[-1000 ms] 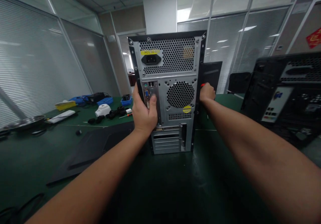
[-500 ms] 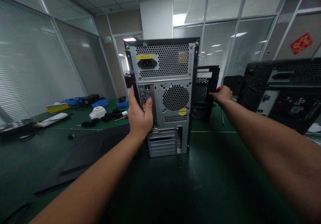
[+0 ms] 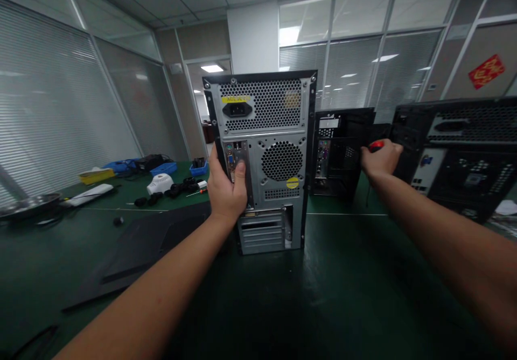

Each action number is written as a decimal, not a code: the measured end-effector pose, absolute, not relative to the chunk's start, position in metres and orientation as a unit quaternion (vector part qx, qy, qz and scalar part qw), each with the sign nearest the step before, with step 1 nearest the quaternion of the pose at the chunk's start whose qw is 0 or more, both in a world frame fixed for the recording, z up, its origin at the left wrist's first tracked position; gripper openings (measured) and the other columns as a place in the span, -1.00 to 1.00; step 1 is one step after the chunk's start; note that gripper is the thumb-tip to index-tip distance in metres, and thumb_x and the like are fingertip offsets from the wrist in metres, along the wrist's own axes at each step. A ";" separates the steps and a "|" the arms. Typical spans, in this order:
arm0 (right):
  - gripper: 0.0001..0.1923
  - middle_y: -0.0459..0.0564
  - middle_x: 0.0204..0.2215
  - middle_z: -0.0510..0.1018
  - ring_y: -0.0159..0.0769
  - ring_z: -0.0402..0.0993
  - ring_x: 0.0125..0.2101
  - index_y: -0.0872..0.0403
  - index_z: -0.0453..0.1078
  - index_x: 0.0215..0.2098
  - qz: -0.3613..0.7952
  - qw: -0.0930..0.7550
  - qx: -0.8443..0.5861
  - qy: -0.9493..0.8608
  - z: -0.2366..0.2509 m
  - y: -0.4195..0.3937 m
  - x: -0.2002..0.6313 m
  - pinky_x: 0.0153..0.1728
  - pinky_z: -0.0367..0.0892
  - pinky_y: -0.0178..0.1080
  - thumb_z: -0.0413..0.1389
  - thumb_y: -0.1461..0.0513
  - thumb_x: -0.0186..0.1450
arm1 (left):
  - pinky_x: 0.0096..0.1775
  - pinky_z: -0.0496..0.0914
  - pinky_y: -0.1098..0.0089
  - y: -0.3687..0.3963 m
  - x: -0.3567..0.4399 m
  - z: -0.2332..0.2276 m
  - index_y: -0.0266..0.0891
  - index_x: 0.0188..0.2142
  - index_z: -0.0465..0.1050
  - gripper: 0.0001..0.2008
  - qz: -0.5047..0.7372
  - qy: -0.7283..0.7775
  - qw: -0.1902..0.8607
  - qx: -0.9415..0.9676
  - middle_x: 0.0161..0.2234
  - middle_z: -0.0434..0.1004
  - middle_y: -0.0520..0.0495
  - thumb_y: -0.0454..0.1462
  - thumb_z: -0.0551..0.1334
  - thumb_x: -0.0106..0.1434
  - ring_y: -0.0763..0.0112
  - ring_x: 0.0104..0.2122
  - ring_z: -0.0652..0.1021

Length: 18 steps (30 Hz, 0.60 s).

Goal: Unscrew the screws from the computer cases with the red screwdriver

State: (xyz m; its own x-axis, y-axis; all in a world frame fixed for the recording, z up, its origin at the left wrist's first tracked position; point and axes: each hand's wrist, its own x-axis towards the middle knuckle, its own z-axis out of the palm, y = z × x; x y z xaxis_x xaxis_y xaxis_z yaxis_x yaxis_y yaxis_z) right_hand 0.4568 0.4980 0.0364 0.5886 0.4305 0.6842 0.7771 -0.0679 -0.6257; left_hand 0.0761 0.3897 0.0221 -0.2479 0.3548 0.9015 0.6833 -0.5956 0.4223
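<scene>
Standing upright on the green surface (image 3: 347, 295) are three computer cases, their backs all facing this way: a silver-backed tower (image 3: 269, 161) in the middle, a black case (image 3: 339, 150) just behind it to the right, and another black case (image 3: 460, 155) at the far right. One left hand (image 3: 226, 190) is clasping the silver tower's left rear edge, thumb lying over the port panel. One right hand (image 3: 379, 161) is closing around a red-handled screwdriver (image 3: 376, 146) in front of the black cases. Two blue bins (image 3: 163, 167) are sitting far left with dark parts inside, contents unclear. One loose side panel (image 3: 149, 247) is lying flat beside the tower.
</scene>
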 end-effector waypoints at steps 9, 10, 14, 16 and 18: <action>-0.49 -0.09 0.19 0.50 -0.19 0.49 0.16 -0.13 0.36 0.20 0.024 0.562 -0.339 -0.754 0.045 0.373 0.344 0.26 0.40 -0.06 0.27 0.10 0.30 | 0.32 0.35 0.14 0.389 0.078 0.021 -0.27 0.37 0.05 -0.29 -0.655 -0.435 0.136 -0.602 0.29 0.34 -0.29 0.08 0.07 0.40 0.14 0.30 0.40; -0.35 -0.09 0.22 0.47 -0.17 0.47 0.19 -0.15 0.26 0.29 0.048 0.573 -0.323 -0.752 0.048 0.368 0.337 0.27 0.39 -0.05 0.30 0.14 0.27 | 0.31 0.36 0.15 0.389 0.078 0.021 -0.26 0.37 0.05 -0.29 -0.655 -0.435 0.136 -0.603 0.29 0.34 -0.29 0.08 0.07 0.40 0.15 0.29 0.41; -0.12 -0.02 0.10 0.57 -0.10 0.51 0.15 -0.07 0.14 0.40 0.069 0.590 -0.369 -0.715 0.060 0.377 0.325 0.30 0.36 0.04 0.36 0.23 0.18 | 0.30 0.35 0.15 0.390 0.079 0.021 -0.29 0.38 0.01 -0.26 -0.655 -0.434 0.132 -0.604 0.30 0.32 -0.32 0.10 0.06 0.39 0.13 0.29 0.40; -0.24 -0.04 0.04 0.61 -0.10 0.56 0.08 -0.04 0.28 0.31 0.078 0.581 -0.371 -0.720 0.064 0.385 0.325 0.27 0.39 0.06 0.36 0.24 0.18 | 0.31 0.34 0.15 0.391 0.078 0.021 -0.29 0.39 0.00 -0.25 -0.655 -0.434 0.128 -0.606 0.30 0.30 -0.32 0.10 0.05 0.39 0.12 0.29 0.40; -0.30 -0.04 0.02 0.62 -0.12 0.61 0.00 -0.02 0.35 0.25 0.105 0.586 -0.360 -0.718 0.067 0.390 0.324 0.19 0.47 0.05 0.36 0.27 0.16 | 0.32 0.32 0.15 0.394 0.078 0.021 -0.30 0.38 0.01 -0.26 -0.653 -0.434 0.127 -0.607 0.31 0.30 -0.31 0.10 0.04 0.39 0.12 0.30 0.39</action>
